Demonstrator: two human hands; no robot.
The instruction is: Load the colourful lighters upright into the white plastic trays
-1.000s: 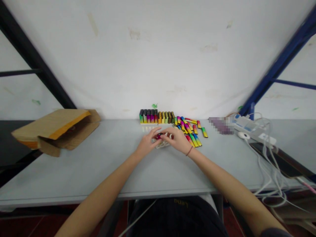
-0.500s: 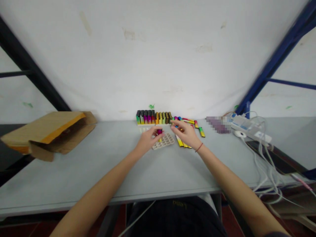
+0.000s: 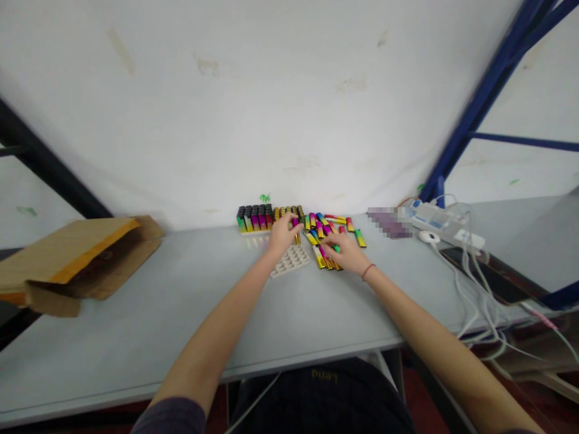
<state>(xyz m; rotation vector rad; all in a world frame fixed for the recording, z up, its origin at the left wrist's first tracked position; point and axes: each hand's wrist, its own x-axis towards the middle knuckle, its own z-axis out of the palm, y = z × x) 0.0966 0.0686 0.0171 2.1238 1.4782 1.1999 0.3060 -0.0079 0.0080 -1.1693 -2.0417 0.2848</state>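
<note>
My left hand (image 3: pixel 283 234) pinches a purple-and-gold lighter (image 3: pixel 297 231) upright at the back right corner of a white tray with rows of holes (image 3: pixel 289 261). My right hand (image 3: pixel 344 252) is lowered onto a loose heap of shiny, many-coloured lighters (image 3: pixel 320 229). Its fingers are curled at a lighter with a green end (image 3: pixel 336 248), which the hand partly covers. Several gold-ended lighters (image 3: pixel 319 258) lie side by side just in front of those fingers.
Against the wall stand a block of black-topped lighters (image 3: pixel 256 218) and a block of gold-topped ones (image 3: pixel 284 211). An open cardboard box (image 3: pixel 85 253) lies at left. A power strip (image 3: pixel 446 224), white cables (image 3: pixel 474 289) and a dark flat device (image 3: pixel 493 280) take up the right side.
My left hand has moved back and right with its lighter, from over the tray to its far corner. My right hand has come down onto the loose lighters. The view has shifted slightly.
</note>
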